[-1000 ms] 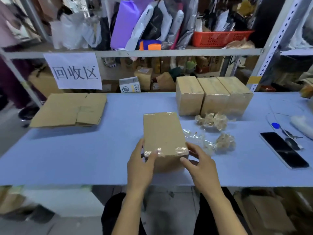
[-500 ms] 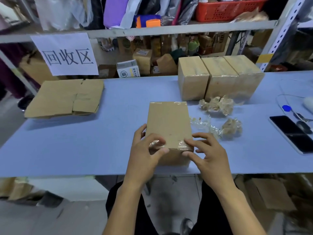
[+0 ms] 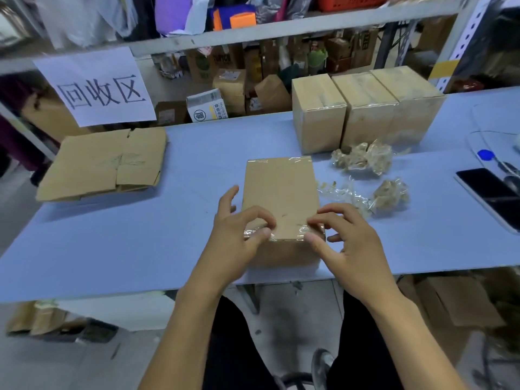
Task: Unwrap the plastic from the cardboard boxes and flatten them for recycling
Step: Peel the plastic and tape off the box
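A cardboard box (image 3: 280, 190) wrapped in clear plastic stands near the front edge of the blue table (image 3: 140, 235). My left hand (image 3: 236, 235) pinches the bunched plastic at the box's near left top corner between thumb and forefinger. At the near right corner, my right hand (image 3: 346, 243) has thumb and curled fingers on the plastic band (image 3: 289, 229). Three more wrapped boxes (image 3: 363, 108) stand in a row at the back. Flattened cardboard (image 3: 104, 163) lies at the left.
Crumpled plastic wads (image 3: 363, 157) lie right of the box, with another wad (image 3: 389, 194) nearer. A black phone (image 3: 489, 192) and a cable with a blue tag (image 3: 485, 155) lie at the right edge. A paper sign (image 3: 97, 85) hangs on the shelf rack behind.
Both hands have shifted up onto the box's near top edge, and their fingers have curled onto the plastic band there. The view has tilted down a little.
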